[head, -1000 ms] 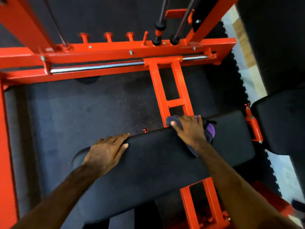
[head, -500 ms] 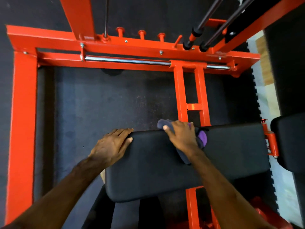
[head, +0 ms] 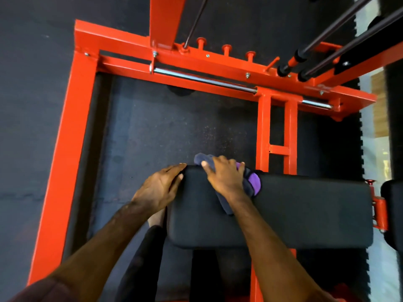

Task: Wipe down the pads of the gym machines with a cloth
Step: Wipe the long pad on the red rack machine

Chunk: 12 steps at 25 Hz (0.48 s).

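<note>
A long black bench pad (head: 294,210) lies across the lower middle of the view on an orange machine. My right hand (head: 224,177) presses a dark blue and purple cloth (head: 254,184) flat onto the pad's far left corner, fingers spread over it. Part of the cloth sticks out past the pad's far edge and another part trails under my wrist. My left hand (head: 159,188) rests against the pad's left end with straight fingers along its edge.
The orange steel frame (head: 65,149) surrounds the dark rubber floor (head: 163,131) ahead. A chrome rod (head: 205,80) runs along the far crossbar. Two orange uprights (head: 277,136) stand behind the pad. Another black pad (head: 392,214) sits at the right edge.
My right hand slid the cloth leftward along the pad's far edge toward its left corner. The view shifted right, and my left hand stayed on the pad's left end.
</note>
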{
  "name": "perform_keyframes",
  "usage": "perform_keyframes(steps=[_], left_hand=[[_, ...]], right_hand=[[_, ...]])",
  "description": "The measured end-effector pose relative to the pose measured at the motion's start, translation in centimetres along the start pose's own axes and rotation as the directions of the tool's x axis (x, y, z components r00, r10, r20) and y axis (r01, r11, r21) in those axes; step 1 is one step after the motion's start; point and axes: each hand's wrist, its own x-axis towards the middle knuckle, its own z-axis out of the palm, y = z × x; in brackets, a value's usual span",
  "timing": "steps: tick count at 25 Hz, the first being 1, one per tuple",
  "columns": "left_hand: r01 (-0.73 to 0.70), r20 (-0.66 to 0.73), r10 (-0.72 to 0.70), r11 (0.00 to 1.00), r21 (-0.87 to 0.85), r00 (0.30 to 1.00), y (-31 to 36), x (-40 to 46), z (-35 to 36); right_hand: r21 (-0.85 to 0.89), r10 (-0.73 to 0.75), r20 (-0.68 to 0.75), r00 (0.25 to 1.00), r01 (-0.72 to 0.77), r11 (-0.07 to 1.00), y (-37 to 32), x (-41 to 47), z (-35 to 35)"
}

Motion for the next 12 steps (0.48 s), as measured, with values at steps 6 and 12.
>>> perform_keyframes(steps=[6, 12], left_hand=[[0.102, -0.277, -0.138, 0.985, -0.141, 0.951, -1.6, -2.5, -2.6], [-0.068, -0.151, 0.072, 0.997, 0.028, 0.986, -1.1, 0.1, -3.8]], right_hand=[[-0.048, -0.223, -0.164, 0.961, 0.218, 0.975, -6.0, -2.2, 2.0], [-0.241, -0.529, -0.264, 0.806, 0.476, 0.846, -8.2, -7.9, 7.4]])
